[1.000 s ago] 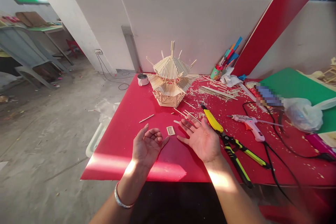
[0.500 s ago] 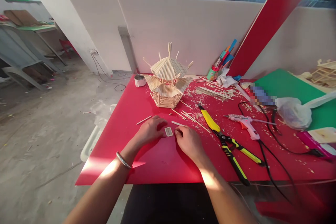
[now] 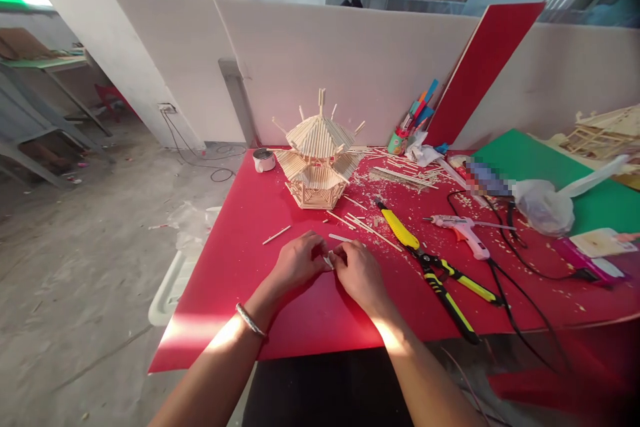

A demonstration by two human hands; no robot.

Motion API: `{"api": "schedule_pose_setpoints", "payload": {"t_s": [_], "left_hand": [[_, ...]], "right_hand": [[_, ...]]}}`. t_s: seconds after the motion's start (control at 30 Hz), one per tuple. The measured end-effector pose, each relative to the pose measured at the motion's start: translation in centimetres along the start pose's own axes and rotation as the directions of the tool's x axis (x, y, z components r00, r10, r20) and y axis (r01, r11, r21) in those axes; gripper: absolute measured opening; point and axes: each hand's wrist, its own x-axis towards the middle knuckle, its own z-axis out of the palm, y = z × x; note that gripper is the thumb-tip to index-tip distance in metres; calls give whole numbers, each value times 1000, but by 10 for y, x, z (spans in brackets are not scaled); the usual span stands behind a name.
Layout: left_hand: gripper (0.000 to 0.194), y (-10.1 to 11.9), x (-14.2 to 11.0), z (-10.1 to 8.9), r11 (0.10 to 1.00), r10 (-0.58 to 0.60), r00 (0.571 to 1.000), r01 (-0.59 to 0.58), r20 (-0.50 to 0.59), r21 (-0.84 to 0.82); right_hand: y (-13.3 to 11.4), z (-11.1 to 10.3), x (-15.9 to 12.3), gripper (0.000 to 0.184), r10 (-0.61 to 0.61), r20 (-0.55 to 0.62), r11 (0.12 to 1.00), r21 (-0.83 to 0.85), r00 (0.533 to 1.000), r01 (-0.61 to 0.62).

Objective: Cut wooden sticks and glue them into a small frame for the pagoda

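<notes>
Between the fingertips of both hands is a small pale square piece (image 3: 328,261), tilted and mostly covered. My left hand (image 3: 300,259) pinches it from the left, a bangle on that wrist. From the other side, the thumb and forefinger of my right hand (image 3: 359,269) close on it. Just beyond the fingers lies a flat pale strip (image 3: 340,237). A short wooden stick (image 3: 277,235) rests to the left. Farther back stands a tiered pagoda model (image 3: 320,160) built of thin wooden sticks.
On the red tabletop (image 3: 210,333), yellow-and-black cutters (image 3: 425,260) and a pink glue gun (image 3: 463,230) with a black cable lie to the right. Loose sticks (image 3: 365,227) and chips are scattered behind. A mug (image 3: 264,160) and a pen holder (image 3: 397,141) stand at the back.
The square piece lay flat on the table between my hands; now it is tilted up in my fingers. My hands have come together around it. The view has shifted slightly.
</notes>
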Motion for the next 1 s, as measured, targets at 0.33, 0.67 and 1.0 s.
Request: {"api": "schedule_pose_setpoints", "payload": {"t_s": [0.33,0.67,1.0], "left_hand": [[21,12,3,2,989,-17,999,10,47,150],[24,11,4,3,994,-17,999,14,29,105],[19,2,5,10,981,-1,999,-7,-44,-196]], "right_hand": [[1,-12,-7,12,50,37,999,4,998,-50],[-1,-12,-9,9,95,36,995,7,995,-95],[16,-4,-4,13,44,10,938,342,999,-45]]}}
